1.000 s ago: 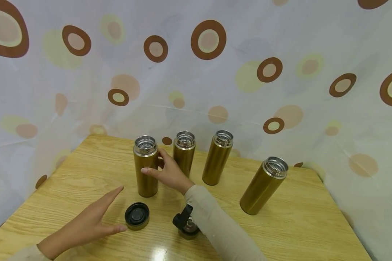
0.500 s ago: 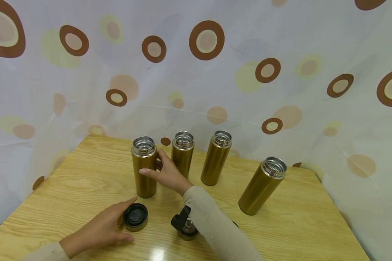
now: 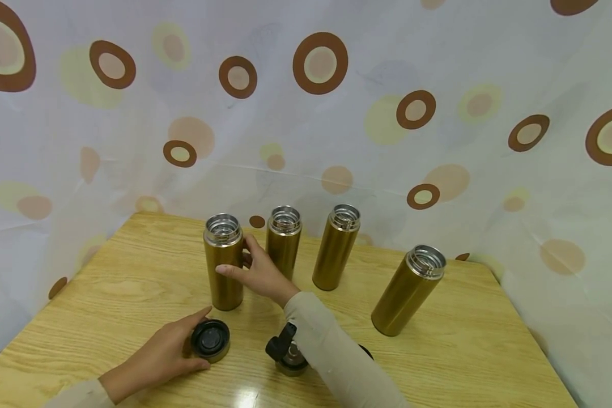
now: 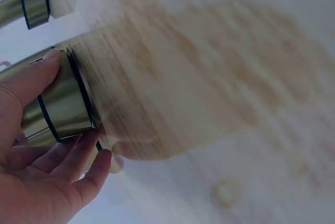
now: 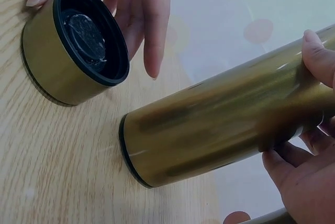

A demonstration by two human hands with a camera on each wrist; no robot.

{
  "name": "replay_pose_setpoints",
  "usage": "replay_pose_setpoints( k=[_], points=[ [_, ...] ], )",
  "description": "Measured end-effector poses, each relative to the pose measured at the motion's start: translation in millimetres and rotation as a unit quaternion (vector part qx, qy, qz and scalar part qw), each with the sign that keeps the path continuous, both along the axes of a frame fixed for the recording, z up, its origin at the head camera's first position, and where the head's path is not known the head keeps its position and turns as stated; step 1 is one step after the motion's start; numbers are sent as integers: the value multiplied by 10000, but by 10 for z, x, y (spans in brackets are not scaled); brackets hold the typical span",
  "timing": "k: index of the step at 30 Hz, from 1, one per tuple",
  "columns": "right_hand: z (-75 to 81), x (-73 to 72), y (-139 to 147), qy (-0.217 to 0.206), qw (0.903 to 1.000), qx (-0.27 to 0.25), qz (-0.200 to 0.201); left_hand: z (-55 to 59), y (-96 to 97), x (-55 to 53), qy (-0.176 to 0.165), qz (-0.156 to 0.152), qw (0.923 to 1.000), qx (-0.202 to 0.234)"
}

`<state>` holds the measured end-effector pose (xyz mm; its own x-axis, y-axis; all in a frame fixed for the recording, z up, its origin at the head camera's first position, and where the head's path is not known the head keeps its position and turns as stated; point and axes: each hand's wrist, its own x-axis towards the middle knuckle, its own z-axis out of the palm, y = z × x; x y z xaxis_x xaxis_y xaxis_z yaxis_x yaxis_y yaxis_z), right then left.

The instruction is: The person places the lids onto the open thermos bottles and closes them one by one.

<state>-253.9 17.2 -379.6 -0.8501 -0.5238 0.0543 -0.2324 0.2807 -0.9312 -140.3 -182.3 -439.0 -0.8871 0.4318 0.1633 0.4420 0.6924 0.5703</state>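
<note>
In the head view my right hand [image 3: 262,272] holds the leftmost gold bottle [image 3: 225,277], thumb in front and fingers round its far side. This bottle stands upright and uncapped, its steel mouth bare. To its front left, my left hand [image 3: 165,348] has thumb and fingers on either side of a gold lid [image 3: 211,340], which lies with its black inner side up. The left wrist view shows the thumb [image 4: 49,64] on the lid's side and fingers beneath. In the right wrist view the lid [image 5: 68,72] rests near the base of the bottle [image 5: 209,114].
More uncapped gold bottles stand on the wooden table: one [image 3: 284,243] just behind my right hand, one [image 3: 336,249] beyond it and one [image 3: 408,292] to the right. A lid with a black loop [image 3: 285,345] lies by my right sleeve, which partly covers another dark-rimmed thing [image 3: 366,351].
My left hand has moved right and closed in round the lid from an open spread beside it. My right hand keeps its hold on the bottle.
</note>
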Motion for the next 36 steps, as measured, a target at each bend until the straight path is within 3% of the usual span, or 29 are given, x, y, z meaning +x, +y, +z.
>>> replay_pose_setpoints(
  k=[13, 19, 26, 29, 36],
  points=[
    [-17, -24, 13, 31, 10000, 22, 69, -19, -4, -6, -200, 71, 9997, 141],
    [-14, -26, 9, 46, 10000, 32, 37, 5, -28, 12, 130, 386, 9989, 236],
    [-19, -26, 16, 47, 10000, 45, 7, 108, -96, 9, 26, 804, 9950, 593],
    [-27, -25, 15, 51, 10000, 55, 14, 150, -138, 4, 210, 909, 9925, 790],
    [-44, -31, 1, 76, 10000, 47, 15, 297, -274, -16, 1146, 1247, 9793, 1109]
  ],
)
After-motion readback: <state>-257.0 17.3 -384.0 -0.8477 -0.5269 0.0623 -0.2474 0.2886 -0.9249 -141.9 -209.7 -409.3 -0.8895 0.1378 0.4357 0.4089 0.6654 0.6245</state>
